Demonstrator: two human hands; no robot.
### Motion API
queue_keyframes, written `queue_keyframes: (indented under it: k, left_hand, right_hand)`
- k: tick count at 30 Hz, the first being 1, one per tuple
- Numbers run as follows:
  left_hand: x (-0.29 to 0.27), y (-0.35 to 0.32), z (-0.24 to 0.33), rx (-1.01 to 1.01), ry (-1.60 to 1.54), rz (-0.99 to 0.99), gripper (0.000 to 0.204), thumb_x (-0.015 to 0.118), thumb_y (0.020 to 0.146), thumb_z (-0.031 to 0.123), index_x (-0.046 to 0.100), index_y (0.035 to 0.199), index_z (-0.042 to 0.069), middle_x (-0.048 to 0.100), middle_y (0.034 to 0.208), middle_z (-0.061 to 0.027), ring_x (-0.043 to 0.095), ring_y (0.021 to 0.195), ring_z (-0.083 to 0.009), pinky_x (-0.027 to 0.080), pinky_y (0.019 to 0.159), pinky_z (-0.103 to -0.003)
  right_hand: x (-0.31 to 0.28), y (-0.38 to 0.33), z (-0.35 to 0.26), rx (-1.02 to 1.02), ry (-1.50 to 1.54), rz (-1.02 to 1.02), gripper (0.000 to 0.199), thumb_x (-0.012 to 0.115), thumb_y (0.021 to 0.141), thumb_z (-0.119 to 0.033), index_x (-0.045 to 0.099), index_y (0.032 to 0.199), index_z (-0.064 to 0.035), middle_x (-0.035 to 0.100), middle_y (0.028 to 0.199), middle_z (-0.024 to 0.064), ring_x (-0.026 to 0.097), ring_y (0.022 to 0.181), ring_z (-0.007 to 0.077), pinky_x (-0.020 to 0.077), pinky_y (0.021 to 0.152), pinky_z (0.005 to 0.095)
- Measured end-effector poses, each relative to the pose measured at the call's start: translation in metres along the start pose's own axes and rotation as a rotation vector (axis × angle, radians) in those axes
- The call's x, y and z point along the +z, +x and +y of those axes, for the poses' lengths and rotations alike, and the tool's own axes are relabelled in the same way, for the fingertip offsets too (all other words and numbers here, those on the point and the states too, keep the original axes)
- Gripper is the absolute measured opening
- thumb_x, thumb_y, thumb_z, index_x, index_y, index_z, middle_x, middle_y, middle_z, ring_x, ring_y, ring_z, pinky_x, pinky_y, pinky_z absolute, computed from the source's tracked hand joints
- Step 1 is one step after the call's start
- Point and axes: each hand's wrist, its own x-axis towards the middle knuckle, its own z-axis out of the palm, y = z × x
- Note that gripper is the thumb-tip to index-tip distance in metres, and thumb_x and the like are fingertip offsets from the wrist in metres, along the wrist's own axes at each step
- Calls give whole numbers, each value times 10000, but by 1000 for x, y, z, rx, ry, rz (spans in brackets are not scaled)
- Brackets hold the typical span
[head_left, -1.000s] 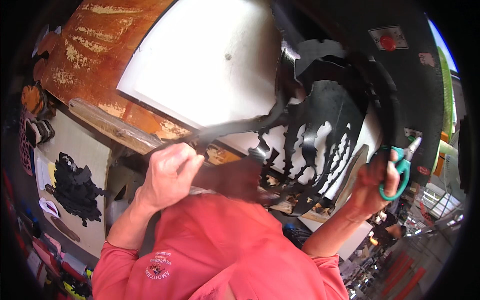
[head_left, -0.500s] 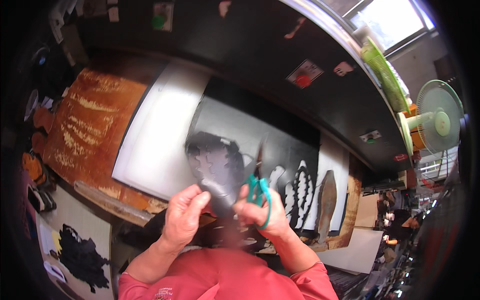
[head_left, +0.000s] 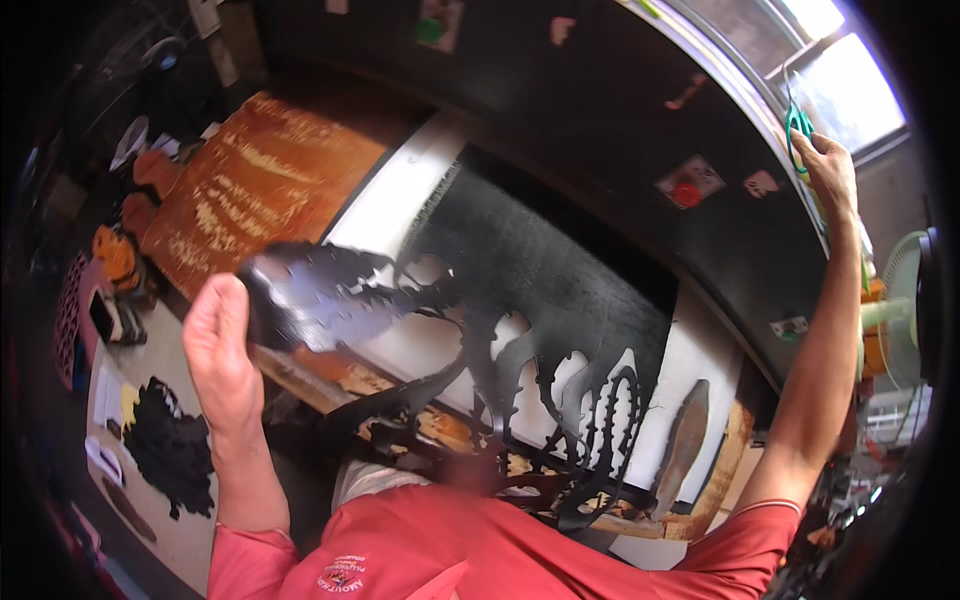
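Observation:
My left hand (head_left: pixel 222 345) is raised at the left, thumb and fingers closed on the edge of a shiny dark sheet piece (head_left: pixel 310 310) with notched outlines. Part of it is blurred. Far up at the right, my right hand (head_left: pixel 830 175) grips green-handled scissors (head_left: pixel 797 128), their blades pointing upward beside the ledge. Between my arms a large black sheet (head_left: pixel 540 260) lies on the bench, its near part cut into openings and thin jagged strips. Some strips hang over the bench's front edge. Whether the held piece is joined to this sheet, I cannot tell.
A pointed brown flat template (head_left: pixel 685 430) lies on the white board (head_left: pixel 715 345) at the right. Scratched brown bench top (head_left: pixel 270 180) shows at the left. Black scraps (head_left: pixel 165 445) rest on a lower surface. A dark wall panel (head_left: pixel 600 90) rises behind; a pale green fan (head_left: pixel 900 310) stands right.
My right hand has swung far up and right with the scissors. My left hand has moved left and up with the dark piece, exposing the cut sheet and its strips. The whole view has shifted.

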Motion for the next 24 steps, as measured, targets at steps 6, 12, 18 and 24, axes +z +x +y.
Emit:
queue_keyframes:
  k: [6,12,18,24]
  left_hand:
    - [-31,18,1,-75,-77,-6,214,569,1152,210,712,1189,54,757,1049,-4,694,871,-71,543,755,-238]
    - [-40,4,-5,-203,-175,-33,219,553,1159,219,714,1200,76,775,1028,-1,688,785,-56,499,633,-200]
    - [-52,4,-2,-135,-267,-104,240,545,1157,179,709,1270,46,774,1179,-44,724,1013,-121,565,911,-285]
    - [-49,-21,-15,-157,-55,-104,83,661,1101,128,683,1052,65,569,903,114,475,820,26,378,733,-172]
  right_hand:
    - [76,20,-8,-50,-221,381,451,510,1084,-409,763,1304,-108,752,1290,177,719,1185,370,530,1053,441]
    - [137,-179,-174,-631,561,190,221,796,957,-174,787,1140,-51,750,1076,130,737,915,259,601,845,330]
    - [236,-318,-331,-708,1068,-506,772,886,866,-365,580,1464,16,660,1354,219,632,1291,393,508,1109,452]
    - [275,-333,-346,-568,1127,-558,377,743,852,-75,699,1209,40,715,1188,150,675,1131,293,523,994,377]
